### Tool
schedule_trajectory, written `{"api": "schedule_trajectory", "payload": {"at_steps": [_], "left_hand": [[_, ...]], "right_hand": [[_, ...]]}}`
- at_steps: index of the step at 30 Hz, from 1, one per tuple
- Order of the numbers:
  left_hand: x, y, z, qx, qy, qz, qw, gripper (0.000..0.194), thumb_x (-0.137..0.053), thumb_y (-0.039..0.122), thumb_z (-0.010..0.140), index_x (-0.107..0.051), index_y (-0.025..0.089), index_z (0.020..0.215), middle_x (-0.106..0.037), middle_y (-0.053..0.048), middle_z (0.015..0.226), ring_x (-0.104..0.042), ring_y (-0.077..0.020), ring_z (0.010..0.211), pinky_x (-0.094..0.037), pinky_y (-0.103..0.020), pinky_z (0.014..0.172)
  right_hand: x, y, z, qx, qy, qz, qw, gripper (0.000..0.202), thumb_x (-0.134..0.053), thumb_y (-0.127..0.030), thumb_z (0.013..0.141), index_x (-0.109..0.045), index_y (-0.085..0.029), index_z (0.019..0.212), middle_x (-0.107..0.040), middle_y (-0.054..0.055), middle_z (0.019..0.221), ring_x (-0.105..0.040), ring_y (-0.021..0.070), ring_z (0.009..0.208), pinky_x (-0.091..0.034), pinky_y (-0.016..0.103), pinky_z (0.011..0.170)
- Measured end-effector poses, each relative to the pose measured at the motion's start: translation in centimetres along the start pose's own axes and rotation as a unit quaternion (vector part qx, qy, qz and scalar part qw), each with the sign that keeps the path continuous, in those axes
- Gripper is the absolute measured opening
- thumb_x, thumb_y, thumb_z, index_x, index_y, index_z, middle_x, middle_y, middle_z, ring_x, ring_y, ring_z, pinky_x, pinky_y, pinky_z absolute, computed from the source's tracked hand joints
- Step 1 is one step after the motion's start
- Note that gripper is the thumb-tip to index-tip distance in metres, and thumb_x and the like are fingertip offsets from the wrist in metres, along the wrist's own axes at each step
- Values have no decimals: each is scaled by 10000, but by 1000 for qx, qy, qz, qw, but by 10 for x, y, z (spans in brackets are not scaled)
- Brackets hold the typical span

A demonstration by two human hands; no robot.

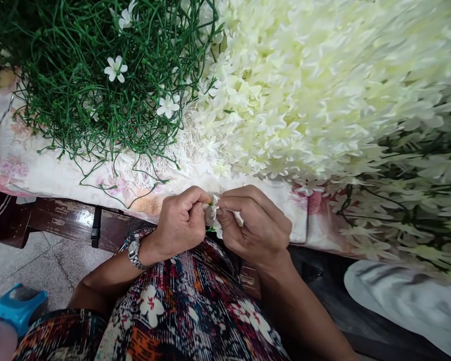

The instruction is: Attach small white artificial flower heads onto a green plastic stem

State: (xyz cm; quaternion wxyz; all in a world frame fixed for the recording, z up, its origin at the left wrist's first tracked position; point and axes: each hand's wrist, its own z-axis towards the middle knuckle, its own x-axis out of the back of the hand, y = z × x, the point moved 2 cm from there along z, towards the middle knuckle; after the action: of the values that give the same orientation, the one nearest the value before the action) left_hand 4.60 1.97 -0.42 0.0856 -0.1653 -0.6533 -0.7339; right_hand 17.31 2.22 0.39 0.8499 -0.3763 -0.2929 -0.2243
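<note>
My left hand (182, 220), with a metal watch on its wrist, is closed in a pinch at the front edge of the table. Facing it, my right hand (253, 220) pinches too, fingertips nearly touching the left ones. Between them sits a small white artificial flower (212, 210), partly covered by my fingers. Specks of green show beside it, likely stem, though most of that is hidden. Just beyond my hands lie a tangled heap of green plastic stems (97, 95), a pile of white stamen-like strands (146, 168) and a large mound of pale yellow-white fabric petals (285, 100).
A floral cloth (48, 165) covers the tabletop. Finished white flowers on green stems (398, 215) hang over the right edge. Below are a wooden bench (67, 220) with a black strap (96, 226), a blue plastic object (17, 308) and a whitish rounded form (402, 301).
</note>
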Motion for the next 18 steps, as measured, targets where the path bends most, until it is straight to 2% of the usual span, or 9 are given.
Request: {"api": "schedule_trajectory", "payload": {"at_steps": [5,10,14,18], "left_hand": [[0,0,1,-10,6,3,1000,131,-413,56,703,-478,158,652,-445,52,495,-398,-45,426,-347,-166,421],[-2,-2,0,7,6,-15,1000,126,-415,73,710,-478,159,644,-428,54,480,-391,-47,421,-344,-164,411],[0,-3,0,51,-17,-92,994,101,-426,104,727,-487,150,662,-450,45,503,-416,-43,433,-368,-158,425],[6,-3,3,121,-66,-218,966,73,-471,159,725,-500,138,662,-478,38,517,-431,-34,431,-364,-142,416]], "right_hand": [[0,-2,1,8,1,-4,1000,169,-535,-50,678,-486,-170,785,-530,36,707,-512,116,646,-450,241,556],[-1,0,2,11,-5,-6,1000,165,-534,-54,681,-489,-173,788,-528,31,700,-515,116,655,-455,242,566],[4,3,5,-3,-32,19,999,172,-535,-59,689,-504,-175,813,-536,22,719,-527,110,681,-460,239,588],[18,4,11,-23,-56,56,997,214,-558,-99,691,-532,-182,887,-555,38,819,-544,127,755,-467,268,637]]}}
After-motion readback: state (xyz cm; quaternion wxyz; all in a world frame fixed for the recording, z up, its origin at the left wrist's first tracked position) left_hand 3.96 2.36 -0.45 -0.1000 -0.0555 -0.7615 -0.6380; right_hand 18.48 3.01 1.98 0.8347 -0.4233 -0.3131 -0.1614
